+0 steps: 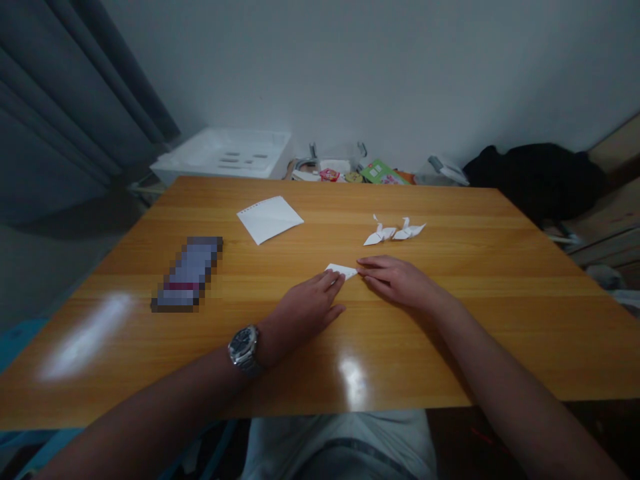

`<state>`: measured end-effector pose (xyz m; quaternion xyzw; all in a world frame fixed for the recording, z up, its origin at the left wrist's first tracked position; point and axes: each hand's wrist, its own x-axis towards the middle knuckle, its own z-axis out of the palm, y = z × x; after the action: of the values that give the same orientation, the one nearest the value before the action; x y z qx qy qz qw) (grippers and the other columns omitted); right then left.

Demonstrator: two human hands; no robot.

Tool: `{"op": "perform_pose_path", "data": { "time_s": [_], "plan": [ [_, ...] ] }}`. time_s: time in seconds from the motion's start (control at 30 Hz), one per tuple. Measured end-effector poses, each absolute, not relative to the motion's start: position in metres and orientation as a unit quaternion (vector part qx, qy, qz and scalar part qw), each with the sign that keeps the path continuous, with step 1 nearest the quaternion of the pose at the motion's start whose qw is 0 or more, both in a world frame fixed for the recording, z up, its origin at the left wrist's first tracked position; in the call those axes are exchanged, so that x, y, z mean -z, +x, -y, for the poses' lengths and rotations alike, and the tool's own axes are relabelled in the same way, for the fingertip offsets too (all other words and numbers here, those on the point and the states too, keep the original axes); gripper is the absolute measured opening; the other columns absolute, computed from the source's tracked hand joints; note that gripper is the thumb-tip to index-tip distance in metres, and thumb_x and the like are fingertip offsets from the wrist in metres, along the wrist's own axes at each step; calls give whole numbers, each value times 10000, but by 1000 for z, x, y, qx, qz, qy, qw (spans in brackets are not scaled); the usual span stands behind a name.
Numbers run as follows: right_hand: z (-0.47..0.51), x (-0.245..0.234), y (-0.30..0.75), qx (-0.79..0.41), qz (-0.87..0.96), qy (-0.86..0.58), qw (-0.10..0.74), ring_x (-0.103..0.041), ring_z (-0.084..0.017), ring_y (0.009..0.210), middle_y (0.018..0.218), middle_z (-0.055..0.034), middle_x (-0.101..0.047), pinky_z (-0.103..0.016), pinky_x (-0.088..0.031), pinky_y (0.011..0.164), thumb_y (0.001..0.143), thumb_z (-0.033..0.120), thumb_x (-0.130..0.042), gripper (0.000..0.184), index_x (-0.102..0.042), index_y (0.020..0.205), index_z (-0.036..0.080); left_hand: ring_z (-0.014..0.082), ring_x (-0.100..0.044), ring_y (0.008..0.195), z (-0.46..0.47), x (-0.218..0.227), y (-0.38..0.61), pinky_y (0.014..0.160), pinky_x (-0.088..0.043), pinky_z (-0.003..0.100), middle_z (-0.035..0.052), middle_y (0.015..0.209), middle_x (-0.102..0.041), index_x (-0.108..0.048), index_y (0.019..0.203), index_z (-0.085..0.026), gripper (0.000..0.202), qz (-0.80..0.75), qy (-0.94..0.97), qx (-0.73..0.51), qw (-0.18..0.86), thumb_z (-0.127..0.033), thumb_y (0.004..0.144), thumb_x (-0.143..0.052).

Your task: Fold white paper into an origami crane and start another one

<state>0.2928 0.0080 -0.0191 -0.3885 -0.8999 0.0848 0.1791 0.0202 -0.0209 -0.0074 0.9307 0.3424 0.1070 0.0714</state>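
Note:
A small folded piece of white paper (343,270) lies on the wooden table in front of me. My left hand (313,300) rests palm down over its left part. The fingers lie stretched out on the paper and the thumb stands apart. At the paper's right tip is my right hand (393,277), palm down, its fingers extended and slightly spread, fingertips touching or nearly touching the tip. Part of the paper is hidden under my left fingers. Just beyond my right hand stand two folded white paper cranes (380,235) side by side.
A white sheet (270,220) with a perforated edge lies at the back left of the table (300,360). To the left is a pixelated phone-like object (187,275). Behind the far edge are a white plastic tray (230,153), a green packet (383,172) and dark cloth (537,177).

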Motion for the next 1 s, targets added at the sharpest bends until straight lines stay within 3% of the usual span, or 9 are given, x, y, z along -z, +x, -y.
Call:
{"op": "perform_pose_path", "data": {
  "time_s": [0.27, 0.6, 1.0],
  "plan": [
    [-2, 11, 285, -76, 905, -383, 170, -575, -264, 1324, 1469, -92, -580, -500, -488, 1101, 1012, 282, -538, 349, -663, 1337, 263, 294, -529, 1333, 20, 11, 20, 1088, -483, 427, 177, 1431, -541, -425, 1443, -119, 508, -343, 929, -120, 71, -363, 1007, -519],
    [-5, 12, 284, -46, 915, -378, 131, -556, -265, 1334, 1460, -99, -589, -488, -466, 1122, 1041, 281, -473, 353, -668, 1328, 211, 304, -510, 1345, 21, 9, 20, 1084, -489, 424, 184, 1440, -533, -423, 1446, -83, 532, -349, 928, -108, 70, -365, 1007, -526],
    [-10, 15, 294, -115, 914, -363, 142, -550, -231, 1359, 1474, -84, -570, -468, -439, 1157, 1030, 233, -478, 373, -639, 1366, 224, 304, -516, 1334, 22, 8, 20, 1109, -472, 422, 178, 1440, -537, -428, 1440, -76, 529, -351, 928, -105, 67, -359, 1006, -532]
  ]
}}
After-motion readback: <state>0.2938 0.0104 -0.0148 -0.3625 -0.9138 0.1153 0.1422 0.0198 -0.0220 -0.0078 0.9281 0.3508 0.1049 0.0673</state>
